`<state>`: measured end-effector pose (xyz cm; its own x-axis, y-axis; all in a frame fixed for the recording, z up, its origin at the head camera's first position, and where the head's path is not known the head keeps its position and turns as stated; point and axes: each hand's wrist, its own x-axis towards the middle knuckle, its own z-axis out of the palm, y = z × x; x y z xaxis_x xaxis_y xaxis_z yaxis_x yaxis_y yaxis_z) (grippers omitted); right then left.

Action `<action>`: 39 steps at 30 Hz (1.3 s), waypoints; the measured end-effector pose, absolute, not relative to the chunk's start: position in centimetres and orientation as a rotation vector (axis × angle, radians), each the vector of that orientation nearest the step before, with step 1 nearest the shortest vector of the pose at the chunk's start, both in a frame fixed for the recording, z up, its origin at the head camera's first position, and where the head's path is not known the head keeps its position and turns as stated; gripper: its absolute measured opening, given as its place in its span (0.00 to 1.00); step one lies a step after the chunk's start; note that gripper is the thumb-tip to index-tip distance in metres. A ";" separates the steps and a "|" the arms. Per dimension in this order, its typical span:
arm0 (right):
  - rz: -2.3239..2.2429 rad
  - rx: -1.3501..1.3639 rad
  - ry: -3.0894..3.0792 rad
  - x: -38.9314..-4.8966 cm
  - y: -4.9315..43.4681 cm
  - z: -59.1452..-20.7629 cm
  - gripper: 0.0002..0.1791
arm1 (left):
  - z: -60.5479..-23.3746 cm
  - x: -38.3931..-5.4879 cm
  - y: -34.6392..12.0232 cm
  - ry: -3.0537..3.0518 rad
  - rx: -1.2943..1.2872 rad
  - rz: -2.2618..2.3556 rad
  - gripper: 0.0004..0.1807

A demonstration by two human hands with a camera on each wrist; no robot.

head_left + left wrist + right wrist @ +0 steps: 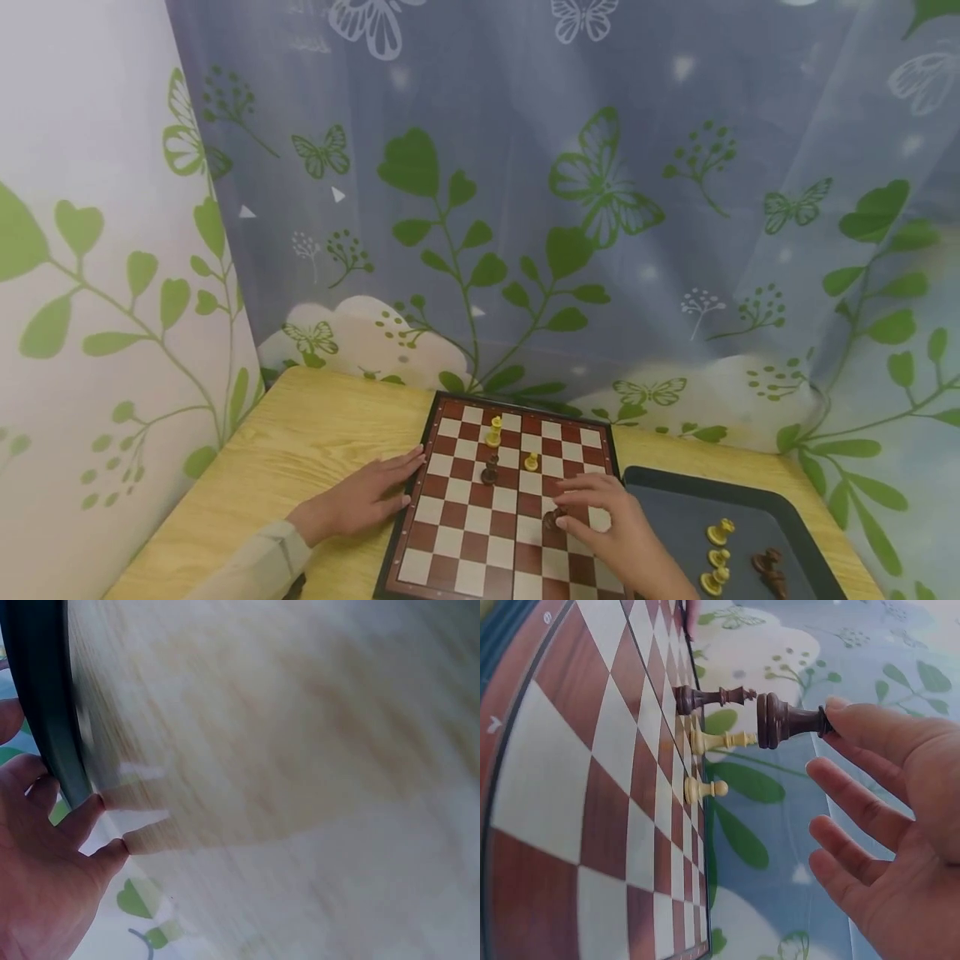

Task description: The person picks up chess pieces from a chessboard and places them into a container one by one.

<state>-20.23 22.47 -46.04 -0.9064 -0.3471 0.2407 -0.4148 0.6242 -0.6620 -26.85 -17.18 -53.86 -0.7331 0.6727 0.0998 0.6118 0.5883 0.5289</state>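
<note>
- thumb and forefinger of the right hand (611, 518) pinched a dark chess piece (791, 721) by its upper part, the remaining fingers spread away from it.
- the piece hung base toward the board, lifted off the squares, over the right half of the chessboard (472, 546) on the side nearer the person.
- fingers of the left hand (366, 496), extended and grasping nothing, rested against the board's left edge; a pale sleeve (251, 560) covered the forearm behind.
- farther up the squares, a dark king (490, 472) stood just in front of a pale king (492, 433), while a pale pawn (531, 462) stood to their right.
- just right of the board, a dark tray (675, 487) held three pale pieces (717, 557) in a row beside dark pieces (769, 562) clustered together.
- board and tray sat on a yellow wood-grain table (337, 417), backed by a blue and white curtain (510, 183) printed with green leaves and butterflies.
</note>
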 end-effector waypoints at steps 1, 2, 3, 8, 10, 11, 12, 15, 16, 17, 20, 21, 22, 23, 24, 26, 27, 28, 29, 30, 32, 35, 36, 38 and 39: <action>1.159 0.610 -2.742 -19.9 22.6 -46.1 0.12 | -53.9 -26.8 -17.2 2.702 1.095 0.832 0.34; 1.170 0.569 -2.741 -19.6 22.7 -46.1 0.13 | -53.9 -26.8 -17.2 2.705 1.093 0.829 0.34; 1.182 0.530 -2.737 -19.2 22.9 -46.1 0.13 | -53.8 -26.8 -17.2 2.703 1.091 0.833 0.34; 1.215 0.321 -2.729 -17.6 23.7 -46.0 0.13 | -53.8 -26.8 -17.3 2.702 1.098 0.833 0.34; 1.176 0.296 -2.700 -17.3 24.1 -46.1 0.14 | -53.8 -26.9 -17.3 2.706 1.105 0.825 0.34; 1.159 0.293 -2.677 -17.1 24.4 -46.1 0.14 | -53.7 -26.8 -17.2 2.706 1.101 0.824 0.34; 1.135 0.293 -2.653 -17.0 24.6 -46.2 0.15 | -53.7 -26.8 -17.2 2.707 1.102 0.821 0.34; 1.060 0.315 -2.587 -16.8 25.3 -46.4 0.16 | -53.7 -26.7 -17.2 2.710 1.104 0.823 0.34; 1.046 0.316 -2.573 -16.8 25.5 -46.4 0.16 | -53.6 -26.7 -17.2 2.710 1.108 0.828 0.34; 1.040 0.314 -2.563 -16.7 25.7 -46.4 0.16 | -53.6 -26.6 -17.2 2.708 1.108 0.829 0.34; 1.022 0.288 -2.568 -16.6 26.2 -46.5 0.15 | -53.5 -26.6 -17.3 2.704 1.115 0.833 0.33; 1.019 0.273 -2.579 -16.6 26.4 -46.5 0.15 | -53.5 -26.6 -17.3 2.704 1.117 0.832 0.33; 1.018 0.260 -2.587 -16.5 26.5 -46.5 0.14 | -53.5 -26.6 -17.3 2.702 1.116 0.831 0.33; 1.016 0.254 -2.596 -16.4 26.7 -46.5 0.14 | -53.4 -26.5 -17.3 2.701 1.113 0.828 0.34; 1.016 0.242 -2.605 -16.4 26.8 -46.5 0.14 | -53.4 -26.5 -17.3 2.700 1.112 0.829 0.34; 1.014 0.222 -2.611 -16.2 27.0 -46.4 0.13 | -53.4 -26.5 -17.3 2.699 1.113 0.829 0.34; 1.004 0.210 -2.617 -16.1 27.2 -46.3 0.13 | -53.3 -26.5 -17.2 2.700 1.116 0.830 0.34; 0.993 0.201 -2.621 -16.0 27.3 -46.3 0.12 | -53.3 -26.5 -17.2 2.698 1.116 0.834 0.34; 0.983 0.193 -2.625 -15.8 27.5 -46.3 0.12 | -53.3 -26.5 -17.2 2.697 1.118 0.834 0.34; 0.967 0.175 -2.628 -15.7 27.6 -46.3 0.12 | -53.3 -26.5 -17.2 2.696 1.118 0.837 0.34; 0.938 0.148 -2.633 -15.5 27.9 -46.4 0.11 | -53.3 -26.5 -17.2 2.696 1.122 0.836 0.34; 0.902 0.135 -2.621 -15.4 28.4 -46.5 0.11 | -53.3 -26.5 -17.2 2.694 1.121 0.839 0.34; 0.893 0.125 -2.619 -15.4 28.5 -46.6 0.11 | -53.3 -26.5 -17.2 2.695 1.125 0.839 0.34; 0.855 0.123 -2.599 -15.4 28.8 -46.8 0.11 | -53.3 -26.5 -17.2 2.694 1.129 0.843 0.34; 0.835 0.125 -2.590 -15.4 29.0 -46.9 0.11 | -53.4 -26.5 -17.1 2.693 1.127 0.845 0.34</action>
<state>-15.41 29.01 -46.87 -0.9101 0.0409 0.4124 -0.2077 0.8161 -0.5393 -26.53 -17.15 -53.36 -0.7203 0.6841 0.1153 0.6273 0.5712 0.5294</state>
